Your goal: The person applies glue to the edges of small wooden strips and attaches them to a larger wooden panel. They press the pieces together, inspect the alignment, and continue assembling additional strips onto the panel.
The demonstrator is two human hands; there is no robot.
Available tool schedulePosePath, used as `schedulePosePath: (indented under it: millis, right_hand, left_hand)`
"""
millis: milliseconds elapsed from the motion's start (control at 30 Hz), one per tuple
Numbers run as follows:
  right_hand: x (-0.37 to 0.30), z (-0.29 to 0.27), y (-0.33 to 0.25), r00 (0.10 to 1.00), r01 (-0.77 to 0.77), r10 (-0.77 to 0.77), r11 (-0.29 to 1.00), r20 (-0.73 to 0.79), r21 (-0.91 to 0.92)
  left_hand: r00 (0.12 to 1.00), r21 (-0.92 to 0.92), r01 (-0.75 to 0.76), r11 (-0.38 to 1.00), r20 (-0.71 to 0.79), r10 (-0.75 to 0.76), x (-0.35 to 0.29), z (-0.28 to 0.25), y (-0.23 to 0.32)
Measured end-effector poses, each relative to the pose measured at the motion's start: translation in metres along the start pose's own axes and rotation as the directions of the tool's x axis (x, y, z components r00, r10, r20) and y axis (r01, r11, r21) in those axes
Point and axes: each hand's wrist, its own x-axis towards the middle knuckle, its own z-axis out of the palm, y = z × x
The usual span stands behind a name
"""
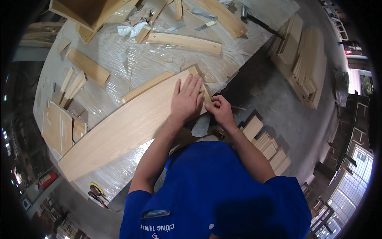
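A long, pale wooden board (119, 127) lies slantwise on the plastic-covered worktable. My left hand (187, 97) rests flat on its right end, fingers stretched out and close together. At that end edge stands a small narrow wood strip (206, 95), touching the board. My right hand (221, 111) pinches the strip's near end between thumb and curled fingers. Behind the long board, another narrow wooden piece (147, 87) lies alongside it, partly covered.
Toward the back are a curved wooden slat (183, 42), a hammer (260, 26) and an open wooden box (85, 14). A short plank (88, 66) lies at left. A yellow-rimmed sander (96, 189) sits at the near left edge. Stacked boards (304, 63) stand on the floor at right.
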Motion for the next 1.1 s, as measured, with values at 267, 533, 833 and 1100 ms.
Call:
schedulePosePath:
  millis: [267,533,833,1100]
  right_hand:
    - [0.005,-0.002,-0.006,0.995,0.024,-0.031,0.997,0.090,0.079]
    - [-0.015,-0.042,-0.016,0.789,0.600,-0.579,0.654,0.204,-0.461]
    - [-0.025,-0.068,-0.047,0.736,0.661,-0.090,0.310,0.671,-0.683]
    - [0.006,-0.043,-0.102,0.703,0.702,0.050,0.118,0.710,-0.703]
  left_hand:
    - [0.980,0.125,0.200,0.972,-0.049,-0.195,0.028,0.015,-0.006]
    - [0.983,0.077,0.185,0.980,0.000,-0.186,0.032,0.006,-0.007]
    - [0.985,-0.019,0.168,0.986,-0.034,-0.169,0.029,0.011,-0.016]
    - [0.918,-0.110,0.294,0.950,-0.244,-0.312,0.029,0.018,-0.014]
